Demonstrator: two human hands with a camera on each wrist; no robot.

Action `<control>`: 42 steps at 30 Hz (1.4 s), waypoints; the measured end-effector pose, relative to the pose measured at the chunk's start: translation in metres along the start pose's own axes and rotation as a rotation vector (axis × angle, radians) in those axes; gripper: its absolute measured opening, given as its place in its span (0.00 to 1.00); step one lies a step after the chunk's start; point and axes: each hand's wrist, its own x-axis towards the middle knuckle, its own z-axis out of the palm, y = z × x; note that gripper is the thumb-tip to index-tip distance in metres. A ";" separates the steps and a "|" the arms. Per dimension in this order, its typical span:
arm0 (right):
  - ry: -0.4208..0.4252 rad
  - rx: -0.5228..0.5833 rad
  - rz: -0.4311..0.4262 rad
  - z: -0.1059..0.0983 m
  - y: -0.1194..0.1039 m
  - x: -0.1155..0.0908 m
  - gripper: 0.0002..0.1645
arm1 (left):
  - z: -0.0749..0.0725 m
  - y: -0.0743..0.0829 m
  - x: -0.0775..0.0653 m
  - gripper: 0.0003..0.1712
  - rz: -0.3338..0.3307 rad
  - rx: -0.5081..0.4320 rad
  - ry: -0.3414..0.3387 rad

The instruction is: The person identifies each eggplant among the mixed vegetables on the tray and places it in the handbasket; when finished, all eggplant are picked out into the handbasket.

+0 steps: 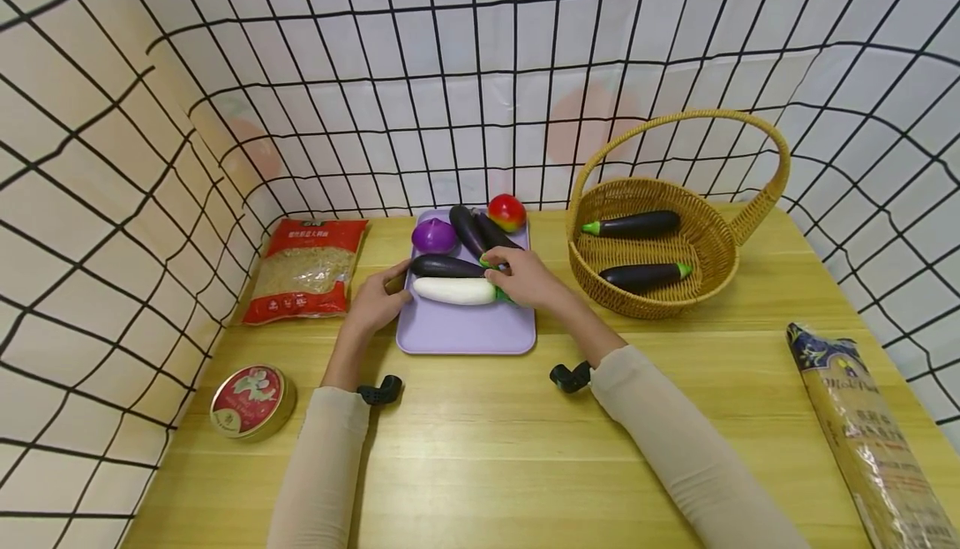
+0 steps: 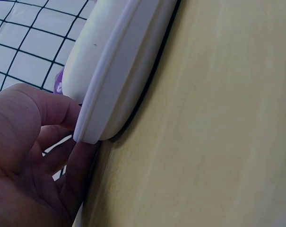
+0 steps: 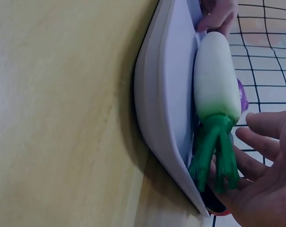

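A lilac tray [image 1: 465,336] bears a white radish [image 1: 452,291] with green leaves and, right behind it, a dark eggplant [image 1: 444,266]. My left hand [image 1: 377,301] grips the tray's left edge, thumb over the rim and fingers beneath, as the left wrist view shows. My right hand [image 1: 527,280] is over the tray's right side, beside the radish's green leaves [image 3: 216,156]; its fingers are spread and loosely bent, without closing round anything. Further back on the tray lie more eggplants [image 1: 468,232], a purple onion [image 1: 433,237] and a red-yellow fruit [image 1: 507,212].
A wicker basket [image 1: 652,303] with a tall handle, holding two eggplants, stands right of the tray. At left are a red pasta bag [image 1: 303,270] and a round tin [image 1: 252,401]. A long noodle packet [image 1: 870,432] lies far right. Black wire grid [image 1: 517,91] encloses the table.
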 end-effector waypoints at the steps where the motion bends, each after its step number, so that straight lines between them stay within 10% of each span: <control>1: -0.001 -0.017 -0.008 0.001 0.000 0.001 0.23 | 0.000 0.000 0.000 0.37 0.003 0.001 -0.001; 25: -0.029 -0.122 0.010 0.009 -0.003 0.005 0.20 | 0.002 -0.002 0.000 0.36 0.001 -0.008 -0.001; 42: 0.071 -0.059 -0.008 -0.018 -0.004 -0.026 0.21 | 0.001 0.000 -0.001 0.37 0.031 -0.002 0.001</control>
